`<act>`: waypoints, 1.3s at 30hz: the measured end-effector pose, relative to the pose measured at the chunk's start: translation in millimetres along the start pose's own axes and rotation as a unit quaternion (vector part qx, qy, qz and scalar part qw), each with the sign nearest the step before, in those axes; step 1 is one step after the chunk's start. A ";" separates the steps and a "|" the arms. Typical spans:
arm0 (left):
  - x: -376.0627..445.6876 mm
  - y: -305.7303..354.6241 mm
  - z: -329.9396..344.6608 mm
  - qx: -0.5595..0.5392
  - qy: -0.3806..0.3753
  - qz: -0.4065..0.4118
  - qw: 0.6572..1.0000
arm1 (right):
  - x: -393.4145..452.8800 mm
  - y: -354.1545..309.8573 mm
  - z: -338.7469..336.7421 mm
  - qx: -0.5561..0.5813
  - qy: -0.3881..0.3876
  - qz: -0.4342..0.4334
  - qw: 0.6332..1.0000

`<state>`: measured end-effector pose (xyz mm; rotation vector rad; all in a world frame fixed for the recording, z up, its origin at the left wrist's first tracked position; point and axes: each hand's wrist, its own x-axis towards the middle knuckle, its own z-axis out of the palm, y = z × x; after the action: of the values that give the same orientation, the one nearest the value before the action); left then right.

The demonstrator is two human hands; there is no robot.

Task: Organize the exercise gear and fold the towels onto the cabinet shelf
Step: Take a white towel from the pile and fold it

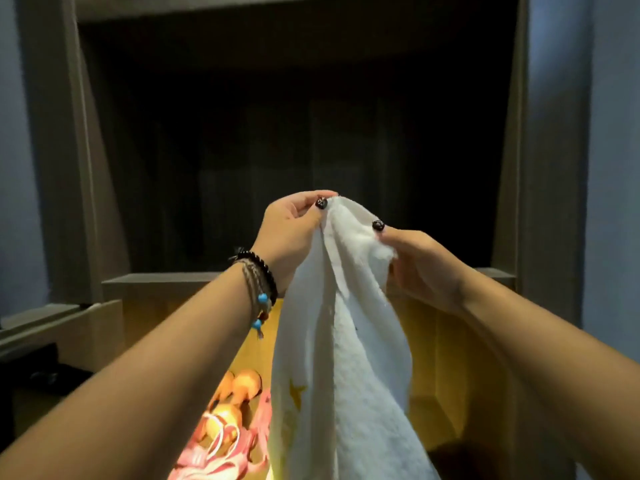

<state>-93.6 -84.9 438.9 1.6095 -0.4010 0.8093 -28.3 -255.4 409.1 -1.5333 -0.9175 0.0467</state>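
I see both hands raised in front of the dark open cabinet (311, 116), close together, each pinching the top edge of a white towel (343, 341). Left hand (294, 230) grips the left corner, thumb on top; right hand (419, 265) grips just beside it. Towel hangs down between the forearms, a yellow star print near its lower left. Bracelets (258, 289) on the left wrist. Below, lit yellow shelf (450, 341); pink-white bands (221, 448) and orange rounded items (246, 382), too blurred to identify.
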 end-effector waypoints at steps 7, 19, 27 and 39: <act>32.7 20.6 -7.5 0.017 -0.031 0.004 0.999 | 35.3 -41.5 4.4 -0.123 0.128 -0.128 0.976; 69.3 29.3 -15.3 0.036 0.086 0.029 0.995 | 45.5 -47.5 13.2 -0.077 0.018 -0.064 0.995; 70.1 22.6 -45.8 0.074 0.006 0.025 0.997 | 33.9 -25.9 -11.2 -0.275 0.106 -0.011 0.956; 53.8 -25.2 -41.5 0.014 -0.041 -0.056 0.997 | 13.9 -42.3 -49.4 -0.313 0.090 -0.009 0.945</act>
<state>-51.0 -29.9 459.3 1.6804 -0.3553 0.6676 -14.3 -292.7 462.4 -2.0720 -0.8368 -0.4309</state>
